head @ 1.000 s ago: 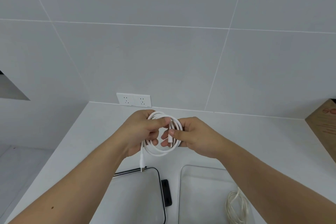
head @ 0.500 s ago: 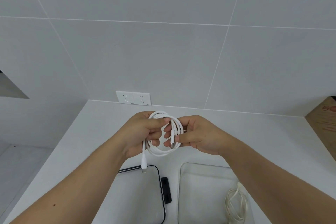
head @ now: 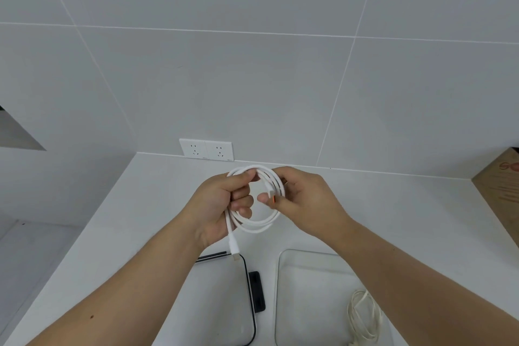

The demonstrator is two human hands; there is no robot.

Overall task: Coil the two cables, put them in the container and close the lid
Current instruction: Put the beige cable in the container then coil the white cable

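A white cable [head: 259, 226] is wound into a loop held above the counter between both hands. My left hand [head: 222, 205] grips the loop's left side, and one plug end hangs down from it. My right hand [head: 304, 199] pinches the other plug, which has an orange tip, against the loop's right side. Below, a clear container [head: 283, 289] stands open with a cream cable [head: 365, 317] coiled inside it. Its lid [head: 224, 303], dark-rimmed with a black clip, lies flat to the container's left.
A double wall socket [head: 206, 150] sits on the tiled wall just above the white counter [head: 393, 205]. A brown cardboard box [head: 500, 194] stands at the right edge. The counter's left edge drops to the floor at the lower left.
My right hand has shifted its hold on the loop, and the orange-tipped plug now shows at its fingertips. The coil stays between both hands.
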